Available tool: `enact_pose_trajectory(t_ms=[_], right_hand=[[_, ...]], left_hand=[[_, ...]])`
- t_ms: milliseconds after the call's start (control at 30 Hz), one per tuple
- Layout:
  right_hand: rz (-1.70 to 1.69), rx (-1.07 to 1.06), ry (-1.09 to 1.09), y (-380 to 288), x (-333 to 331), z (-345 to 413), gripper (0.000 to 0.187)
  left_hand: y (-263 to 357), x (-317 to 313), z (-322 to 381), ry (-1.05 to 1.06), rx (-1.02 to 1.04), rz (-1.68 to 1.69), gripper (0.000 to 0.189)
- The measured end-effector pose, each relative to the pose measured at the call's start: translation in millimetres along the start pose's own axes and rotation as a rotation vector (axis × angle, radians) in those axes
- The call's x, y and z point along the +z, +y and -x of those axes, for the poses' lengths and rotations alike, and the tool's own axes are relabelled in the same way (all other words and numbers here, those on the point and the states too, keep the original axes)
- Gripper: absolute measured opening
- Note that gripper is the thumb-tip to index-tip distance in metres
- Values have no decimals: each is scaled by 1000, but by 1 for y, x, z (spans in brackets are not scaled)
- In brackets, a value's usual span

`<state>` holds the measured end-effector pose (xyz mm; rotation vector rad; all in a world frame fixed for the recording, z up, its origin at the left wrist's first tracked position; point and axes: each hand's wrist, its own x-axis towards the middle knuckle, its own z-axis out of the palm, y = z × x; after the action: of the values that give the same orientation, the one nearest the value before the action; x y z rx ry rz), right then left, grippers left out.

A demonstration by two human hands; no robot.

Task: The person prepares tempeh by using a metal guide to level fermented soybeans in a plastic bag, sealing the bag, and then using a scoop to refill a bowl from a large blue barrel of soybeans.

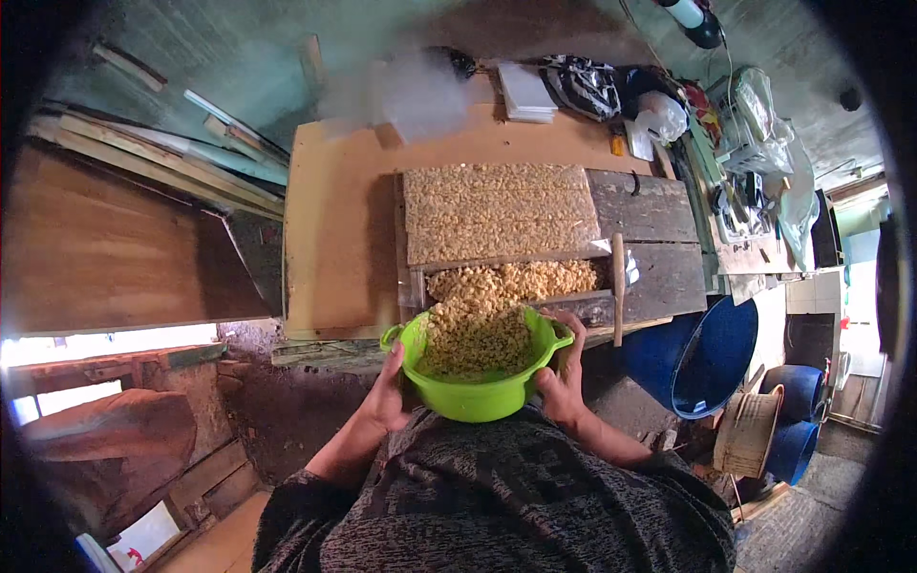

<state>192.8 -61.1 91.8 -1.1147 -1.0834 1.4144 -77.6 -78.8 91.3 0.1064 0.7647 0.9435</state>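
Between my left hand and my right hand is a green plastic basin, each hand gripping one side near a handle. The basin tilts towards the table, and clumped soybean-like pieces run from it over its far rim into a wooden frame's trough. More of these loose pieces lie along the trough. Behind them sits a flat slab of pressed pieces in long strips. A wooden rolling-pin-like stick lies across the frame's right end.
The frame rests on a brown board-topped table, beside dark planks. White sheets and plastic bags lie at its far edge. Blue barrels stand at the right, timber strips at the left. Pale steam or haze hangs at the far left.
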Motion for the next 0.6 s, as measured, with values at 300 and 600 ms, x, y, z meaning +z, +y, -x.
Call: enact_pose_trajectory(t_ms=[300, 600], right_hand=[[-2, -22, -2, 0, -6, -7, 69], [-433, 575, 88, -18, 76, -31, 43]], left_hand=[[-14, -67, 26, 17, 354, -851, 61], [-7, -21, 61, 202, 408, -588, 79]])
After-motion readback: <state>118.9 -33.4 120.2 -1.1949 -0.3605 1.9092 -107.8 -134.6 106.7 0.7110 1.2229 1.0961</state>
